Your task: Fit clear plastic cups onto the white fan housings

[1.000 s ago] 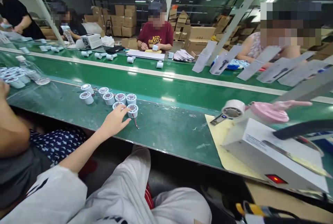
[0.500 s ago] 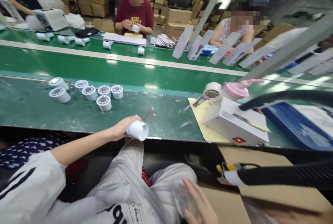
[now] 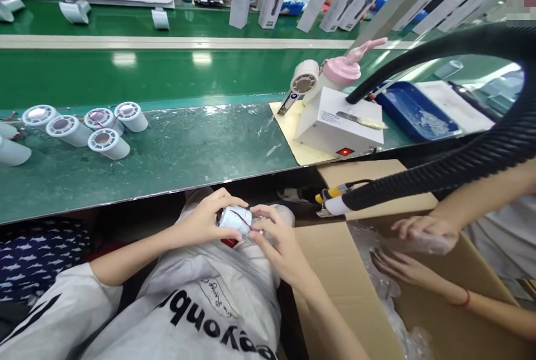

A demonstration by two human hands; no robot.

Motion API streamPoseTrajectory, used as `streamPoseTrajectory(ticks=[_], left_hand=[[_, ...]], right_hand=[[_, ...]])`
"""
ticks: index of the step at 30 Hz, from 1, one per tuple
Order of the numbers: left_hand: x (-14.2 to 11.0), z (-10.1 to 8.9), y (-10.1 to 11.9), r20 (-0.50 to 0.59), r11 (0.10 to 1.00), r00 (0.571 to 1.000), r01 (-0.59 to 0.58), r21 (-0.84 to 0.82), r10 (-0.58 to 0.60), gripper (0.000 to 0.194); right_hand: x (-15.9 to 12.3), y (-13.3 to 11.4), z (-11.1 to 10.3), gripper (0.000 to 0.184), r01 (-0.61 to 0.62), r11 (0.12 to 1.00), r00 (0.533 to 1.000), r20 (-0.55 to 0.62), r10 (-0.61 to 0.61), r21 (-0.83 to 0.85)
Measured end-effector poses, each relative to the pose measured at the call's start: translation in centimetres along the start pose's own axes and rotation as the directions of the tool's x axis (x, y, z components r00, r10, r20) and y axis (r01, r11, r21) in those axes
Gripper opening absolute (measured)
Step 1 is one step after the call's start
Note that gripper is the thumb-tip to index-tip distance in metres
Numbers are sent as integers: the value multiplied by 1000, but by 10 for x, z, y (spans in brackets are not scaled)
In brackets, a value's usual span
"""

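Observation:
Over my lap, just off the bench edge, my left hand (image 3: 213, 220) grips a light-blue cylindrical fan housing (image 3: 231, 220) by its side, thumb below and fingers above. A thin dark-red wire runs across the housing. My right hand (image 3: 274, 243) meets its right end, with fingertips pinched around the wire and the small end of it. What exactly lies between those fingertips is partly hidden. On the bench to the left stand several white cylindrical fan housings (image 3: 109, 145) with round grilles, some with loose red wires.
A white box-shaped machine (image 3: 349, 125) with a lit red switch sits on the bench right, beside a handheld fan (image 3: 304, 78). A black corrugated hose (image 3: 419, 181) arches over an open carton (image 3: 335, 270), where a co-worker's hands (image 3: 419, 270) handle clear plastic bags. Blue tray (image 3: 419, 109) lies behind.
My left hand has brought the housing back from the bench edge to over my lap and turned it. My right hand has come up from the lower right to the housing. The view has shifted rightward and down.

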State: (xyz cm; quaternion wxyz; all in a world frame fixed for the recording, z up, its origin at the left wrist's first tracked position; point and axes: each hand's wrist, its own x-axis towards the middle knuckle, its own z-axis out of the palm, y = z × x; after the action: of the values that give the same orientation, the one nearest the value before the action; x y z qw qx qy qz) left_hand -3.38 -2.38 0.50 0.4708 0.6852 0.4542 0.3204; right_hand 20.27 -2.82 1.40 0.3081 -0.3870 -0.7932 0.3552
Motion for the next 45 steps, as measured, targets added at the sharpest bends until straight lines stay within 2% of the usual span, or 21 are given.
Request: streamPoseTrajectory(ticks=[2, 4, 6, 8, 10, 11, 12, 14, 17, 21, 25, 31, 35, 39, 42, 43, 45], left_hand=[[2, 3, -8, 3, 999, 999, -32, 2, 32, 61], [4, 4, -13, 48, 998, 997, -64, -4, 64, 60], [4, 3, -14, 119, 996, 989, -78, -50, 84, 61], [2, 3, -11, 161, 990, 985, -34, -138, 57, 66], [-1, 4, -7, 153, 963, 987, 88, -254, -50, 72], [-3, 4, -4, 145, 933, 982, 164, -319, -123, 76], [-5, 5, -2, 147, 895, 971, 231, -382, -188, 79], [-9, 5, 2, 167, 837, 956, 292, -462, -242, 81], [-11, 2, 6, 173, 867, 968, 242, -436, -184, 78], [-10, -4, 10, 145, 943, 989, 84, -323, -39, 77], [-10, -7, 10, 139, 958, 984, -70, -279, 113, 71], [-11, -9, 11, 159, 958, 976, -103, -268, 150, 74], [-13, -11, 14, 167, 956, 981, -47, -288, 99, 75], [-8, -8, 13, 200, 898, 980, 110, -427, -25, 82], [11, 3, 1, 229, 805, 966, 229, -547, -119, 86], [22, 10, -4, 239, 772, 959, 269, -576, -155, 86], [48, 26, -13, 261, 718, 941, 335, -611, -217, 85]], right_hand=[[-1, 1, 1, 24, -39, 995, 996, -81, 46, 89], [1, 4, 1, 27, -94, 979, 985, -128, 119, 183], [3, 7, 0, 32, -157, 942, 970, -135, 204, 297], [4, 9, -4, 37, -180, 904, 964, -111, 240, 388], [4, 10, -7, 27, -143, 909, 980, -70, 185, 391], [3, 10, -9, 18, -108, 929, 990, -49, 134, 355], [2, 10, -9, 17, -61, 950, 997, -34, 75, 306], [-2, 10, -10, 36, 25, 977, 1000, -18, -22, 214], [-8, 10, -9, 37, 52, 982, 999, -5, -52, 183], [-12, 9, -11, 41, -54, 969, 999, 14, 52, 243], [-10, 2, -14, 44, -137, 929, 991, 41, 131, 343], [-8, -5, -14, 43, -207, 843, 977, 64, 202, 497], [-8, -3, -11, 49, -302, 761, 951, 133, 277, 575], [-11, 6, -3, 50, -328, 670, 936, 135, 324, 666], [-18, 22, 8, 53, -281, 630, 918, 12, 395, 724], [-22, 29, 12, 55, -264, 610, 894, -47, 445, 747], [-30, 44, 20, 62, -224, 559, 812, -164, 560, 798]])
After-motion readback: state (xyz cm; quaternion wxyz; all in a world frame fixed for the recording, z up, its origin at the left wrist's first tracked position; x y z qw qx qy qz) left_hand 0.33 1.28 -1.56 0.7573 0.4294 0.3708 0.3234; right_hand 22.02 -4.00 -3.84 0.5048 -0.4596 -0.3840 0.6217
